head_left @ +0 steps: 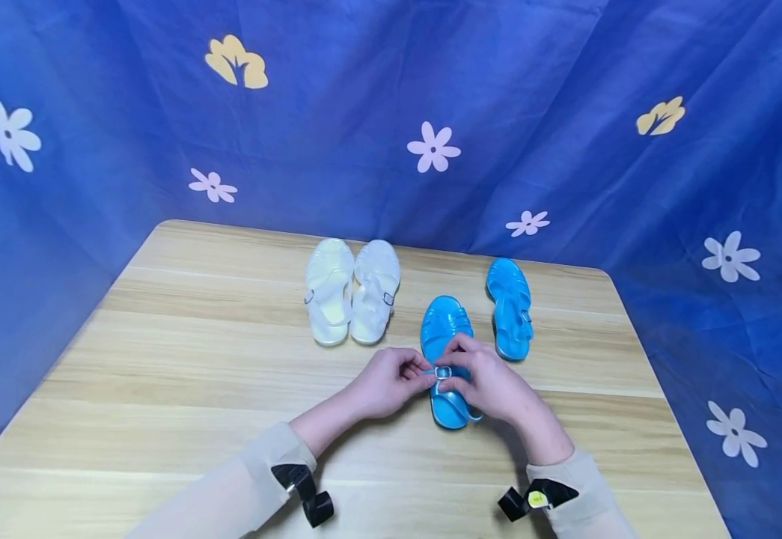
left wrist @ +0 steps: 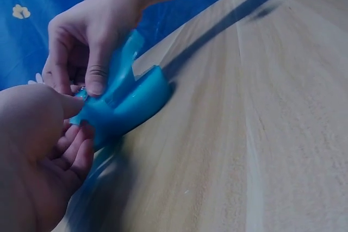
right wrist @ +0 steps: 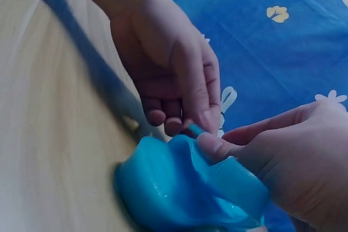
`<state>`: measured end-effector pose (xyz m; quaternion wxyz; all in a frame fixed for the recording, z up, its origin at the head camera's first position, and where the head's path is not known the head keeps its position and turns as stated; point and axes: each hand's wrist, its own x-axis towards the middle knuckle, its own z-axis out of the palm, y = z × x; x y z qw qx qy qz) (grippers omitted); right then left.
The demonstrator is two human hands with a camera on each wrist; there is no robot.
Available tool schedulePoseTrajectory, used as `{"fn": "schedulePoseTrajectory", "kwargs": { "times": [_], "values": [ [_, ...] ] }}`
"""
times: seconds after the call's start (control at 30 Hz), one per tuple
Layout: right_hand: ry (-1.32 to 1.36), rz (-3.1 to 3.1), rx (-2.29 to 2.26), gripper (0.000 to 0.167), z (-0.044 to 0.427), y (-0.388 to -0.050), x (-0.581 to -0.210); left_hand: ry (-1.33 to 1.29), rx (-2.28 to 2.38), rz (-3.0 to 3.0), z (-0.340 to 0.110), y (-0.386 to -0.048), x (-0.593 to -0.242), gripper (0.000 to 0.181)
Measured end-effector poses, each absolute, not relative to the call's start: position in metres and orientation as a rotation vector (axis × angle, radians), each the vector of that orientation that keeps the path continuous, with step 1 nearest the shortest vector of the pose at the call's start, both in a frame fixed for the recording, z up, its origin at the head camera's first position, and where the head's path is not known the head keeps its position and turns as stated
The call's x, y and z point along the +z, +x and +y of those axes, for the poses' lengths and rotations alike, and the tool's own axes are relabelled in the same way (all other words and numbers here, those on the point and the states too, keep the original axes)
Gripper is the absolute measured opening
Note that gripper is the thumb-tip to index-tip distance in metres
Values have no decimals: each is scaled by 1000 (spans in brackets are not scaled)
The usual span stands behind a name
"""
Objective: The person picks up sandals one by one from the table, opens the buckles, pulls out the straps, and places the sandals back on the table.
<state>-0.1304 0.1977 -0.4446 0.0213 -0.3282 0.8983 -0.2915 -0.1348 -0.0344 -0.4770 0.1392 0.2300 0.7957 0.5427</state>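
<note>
A blue jelly sandal (head_left: 441,323) stands on the table between both hands, its toe pointing away from me. Its silver buckle (head_left: 443,372) shows between my fingertips. From the left, my left hand (head_left: 391,382) pinches the end of the blue strap (right wrist: 196,129) between thumb and fingers. On the other side, my right hand (head_left: 495,380) holds the strap at the buckle with thumb and fingers. The fingers partly cover the buckle in the left wrist view. Near the sandal's heel, a loose strap part (head_left: 474,414) sticks out to the right.
The other blue sandal (head_left: 512,311) lies at the back right, close to my right hand. A pair of whitish clear sandals, one left (head_left: 329,288) and one right (head_left: 376,288), sits side by side further back. Blue flowered cloth (head_left: 337,112) hangs behind the wooden table (head_left: 182,359).
</note>
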Motion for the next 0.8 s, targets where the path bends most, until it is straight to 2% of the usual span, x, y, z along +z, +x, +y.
{"fn": "schedulePoseTrajectory", "kwargs": {
  "times": [0.2,0.57,0.8],
  "values": [
    [-1005,2773,-960,25,199,-129,-450,579,1588,2236,-37,-136,-476,17],
    [-975,2721,-1031,15,201,-129,-459,436,1698,2088,-34,-138,-480,13],
    [-962,2677,-1210,16,203,-128,-469,415,1691,2069,-33,-138,-476,12]
  ]
}}
